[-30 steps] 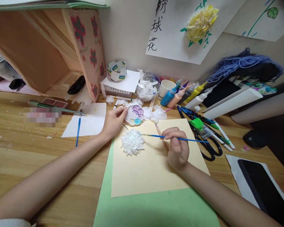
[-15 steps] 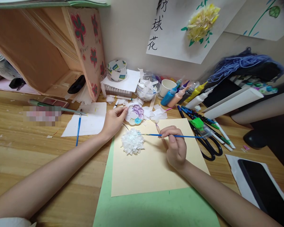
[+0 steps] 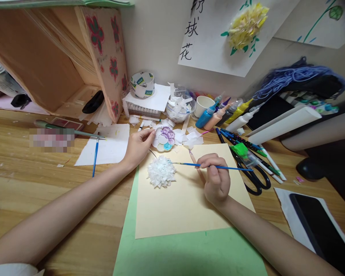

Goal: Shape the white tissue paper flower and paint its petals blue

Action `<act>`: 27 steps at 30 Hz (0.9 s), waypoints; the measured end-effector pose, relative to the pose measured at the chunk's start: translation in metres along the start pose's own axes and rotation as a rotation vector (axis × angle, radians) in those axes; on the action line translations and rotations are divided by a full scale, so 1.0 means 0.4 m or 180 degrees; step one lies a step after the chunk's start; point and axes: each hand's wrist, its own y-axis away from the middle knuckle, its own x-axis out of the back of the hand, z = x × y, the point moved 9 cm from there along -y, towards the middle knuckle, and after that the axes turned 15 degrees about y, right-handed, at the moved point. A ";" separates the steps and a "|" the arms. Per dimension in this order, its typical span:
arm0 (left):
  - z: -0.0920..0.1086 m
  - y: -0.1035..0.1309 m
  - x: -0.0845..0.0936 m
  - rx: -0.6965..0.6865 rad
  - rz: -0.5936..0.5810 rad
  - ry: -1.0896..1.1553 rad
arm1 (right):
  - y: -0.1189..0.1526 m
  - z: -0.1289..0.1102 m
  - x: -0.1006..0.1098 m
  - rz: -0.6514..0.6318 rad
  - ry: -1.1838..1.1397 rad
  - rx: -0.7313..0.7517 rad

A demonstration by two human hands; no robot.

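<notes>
My left hand (image 3: 139, 147) pinches the left rim of a small flower-shaped paint palette (image 3: 161, 145), whose wells hold purple and blue paint. In my right hand (image 3: 217, 176) is a thin blue paintbrush (image 3: 186, 164), held level with its tip pointing left. The tip is at the right edge of a ruffled white paper flower (image 3: 161, 172), which shows a faint blue tint there. Beneath the flower is a cream paper sheet (image 3: 172, 214), on top of a green sheet (image 3: 161, 257). A pencil (image 3: 197, 165) lies partly hidden behind my right hand.
Paint bottles (image 3: 215, 115), a paper cup (image 3: 204, 105) and a bowl of paper scraps (image 3: 180, 111) stand at the back. Scissors (image 3: 257, 180) and several pens lie right, near a phone (image 3: 319, 226). Another brush (image 3: 96, 155) rests on white paper (image 3: 117, 142) at left.
My right hand has shifted slightly to the right with the paintbrush, its tip moving a little off the flower's edge. My left hand and the palette have stayed put.
</notes>
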 end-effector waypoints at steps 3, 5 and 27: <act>0.000 0.000 0.000 0.0009 0.0001 -0.0003 | 0.000 0.000 -0.011 -0.0163 0.0098 -0.0021; 0.000 0.000 0.000 0.0009 0.0008 0.0009 | 0.000 0.002 -0.005 -0.0077 0.0092 -0.0041; 0.001 0.001 0.000 0.0017 0.0003 -0.0019 | 0.001 0.006 -0.002 -0.0034 0.0078 -0.0058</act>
